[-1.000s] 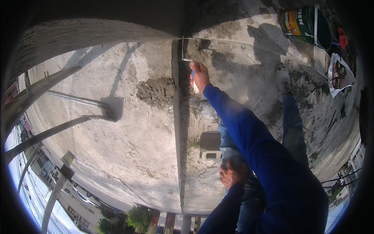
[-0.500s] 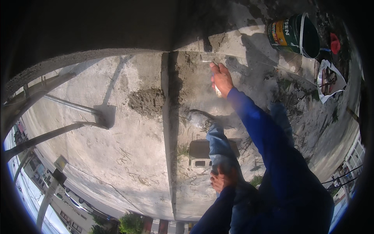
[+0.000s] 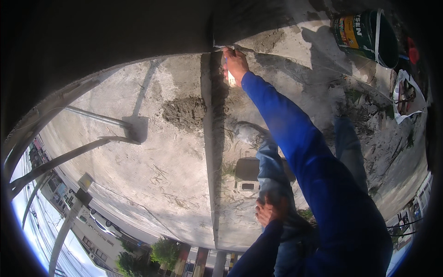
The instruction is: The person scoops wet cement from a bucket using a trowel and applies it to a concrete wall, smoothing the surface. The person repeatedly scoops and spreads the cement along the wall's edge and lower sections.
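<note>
My right hand (image 3: 236, 66) is closed around the pale handle of a trowel (image 3: 231, 81). The thin metal end, seen nearly edge-on, is up against the base of the shaded wall (image 3: 138, 32), where a long raised concrete edge (image 3: 211, 152) meets it. My left hand (image 3: 268, 211) lies on my bent left leg in jeans (image 3: 272, 173), its fingers spread and holding nothing. Left of the concrete edge, a heap of wet grey mortar (image 3: 184, 113) sits on the pale slab. Damp mortar smears (image 3: 267, 41) show along the wall base to the right.
A hollow concrete block (image 3: 248, 170) lies beside my left leg. At upper right, a dark green bucket (image 3: 355, 34) is tipped on its side, near a white bag (image 3: 398, 108) holding mixed items. Metal posts (image 3: 69, 159) stand at the left. Dry leaves and grass litter the ground.
My right hand has moved left and up with the trowel, reaching the corner by the concrete edge. My left hand stays on my leg. The whole view has shifted slightly.
</note>
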`<state>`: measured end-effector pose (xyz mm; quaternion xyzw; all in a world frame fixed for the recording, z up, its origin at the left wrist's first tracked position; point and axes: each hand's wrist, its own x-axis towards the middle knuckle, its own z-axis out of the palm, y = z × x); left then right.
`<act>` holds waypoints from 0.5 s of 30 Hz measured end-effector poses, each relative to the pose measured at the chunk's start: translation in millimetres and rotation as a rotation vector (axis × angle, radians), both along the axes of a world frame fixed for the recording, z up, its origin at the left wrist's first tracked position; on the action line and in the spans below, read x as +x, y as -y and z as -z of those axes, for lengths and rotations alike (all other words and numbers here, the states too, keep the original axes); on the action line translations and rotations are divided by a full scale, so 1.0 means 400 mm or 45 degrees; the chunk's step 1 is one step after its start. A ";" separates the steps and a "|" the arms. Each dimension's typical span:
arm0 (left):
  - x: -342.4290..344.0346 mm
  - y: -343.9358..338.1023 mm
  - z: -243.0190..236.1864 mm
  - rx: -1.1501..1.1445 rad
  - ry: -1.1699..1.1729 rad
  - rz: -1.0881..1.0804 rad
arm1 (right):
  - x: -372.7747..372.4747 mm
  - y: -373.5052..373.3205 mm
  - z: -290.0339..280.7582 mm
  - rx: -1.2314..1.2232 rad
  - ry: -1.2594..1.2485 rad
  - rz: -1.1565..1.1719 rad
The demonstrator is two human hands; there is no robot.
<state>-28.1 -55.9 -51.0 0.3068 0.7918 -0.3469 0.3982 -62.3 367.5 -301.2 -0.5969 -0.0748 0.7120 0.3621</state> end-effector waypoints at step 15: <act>-0.018 -0.081 -0.016 -0.027 -0.036 -0.023 | 0.169 0.137 -0.138 -0.082 0.400 0.000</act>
